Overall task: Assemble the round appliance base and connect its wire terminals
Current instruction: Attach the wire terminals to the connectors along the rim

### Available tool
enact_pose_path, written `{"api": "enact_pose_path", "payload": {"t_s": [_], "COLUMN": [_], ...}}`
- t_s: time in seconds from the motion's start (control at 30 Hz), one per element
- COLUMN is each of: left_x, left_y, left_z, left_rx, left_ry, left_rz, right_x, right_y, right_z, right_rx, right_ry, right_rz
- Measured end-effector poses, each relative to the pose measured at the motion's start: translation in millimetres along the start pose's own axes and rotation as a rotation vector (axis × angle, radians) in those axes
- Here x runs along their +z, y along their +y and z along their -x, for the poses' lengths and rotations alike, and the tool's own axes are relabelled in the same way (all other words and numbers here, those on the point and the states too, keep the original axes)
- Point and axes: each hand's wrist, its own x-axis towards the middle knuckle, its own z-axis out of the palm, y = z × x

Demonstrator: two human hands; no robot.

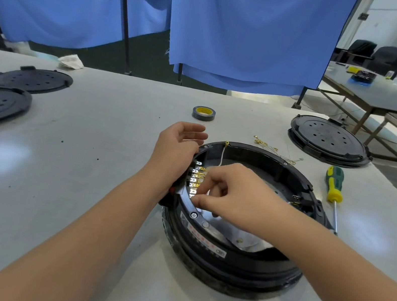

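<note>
head view: the round base (231, 259) sits on the table (80, 182) at centre right of the frame, open side up, tilted a little toward me. i'm in the wiring step, judging by where my hands are: the row of brass terminals (199, 177) stands along the inner left wall of the base, and my right hand (234, 196) reaches in from the lower right with fingers curled, thumb and forefinger pinched together right at that row. i think there is a terminal or wire end between them, but it's too small to tell. my left hand (179, 149) rests against the outer left rim, fingers loose and spread, holding nothing, just bracing the base.

a thin white wire (223, 154) hangs from the far rim. spare wires (272, 148) lie on the table just beyond the base, a screwdriver (334, 186) to its right, a tape roll (204, 113) above centre, and black round covers (329, 140) at upper right and far left.

next i'd need to line the connector squarely with its tab and push it home while the left hand keeps the base from sliding.
</note>
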Motion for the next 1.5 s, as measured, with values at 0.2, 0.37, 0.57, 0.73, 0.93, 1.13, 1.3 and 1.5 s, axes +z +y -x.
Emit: {"api": "enact_pose_path", "payload": {"t_s": [0.2,0.37,0.57,0.73,0.93,1.13,1.3,1.5], "left_x": [-9,-10,-6,-1,1,2,1,0], "left_y": [2,-6,-8,-6,-3,-2,-3,-5], "left_z": [19,41,45,47,49,50,50,49], "left_rx": [0.009,0.097,0.167,0.198,0.213,0.203,0.203,0.196], "left_ry": [-0.008,-0.041,-0.036,-0.006,0.017,0.019,0.002,0.011], "left_rz": [0.005,-0.023,-0.08,-0.101,-0.1,-0.072,-0.046,-0.065], "right_x": [-6,-1,5,6,8,10,12,11], "right_y": [7,9,4,2,-2,-5,-4,-1], "right_z": [1,4,6,6,7,10,10,8], "right_rx": [-0.017,-0.036,-0.055,-0.077,-0.085,-0.085,-0.081,-0.084], "right_ry": [-0.062,-0.001,0.05,0.063,0.074,0.104,0.114,0.093], "right_rz": [-0.051,-0.002,0.061,0.114,0.127,0.166,0.127,0.063]}}
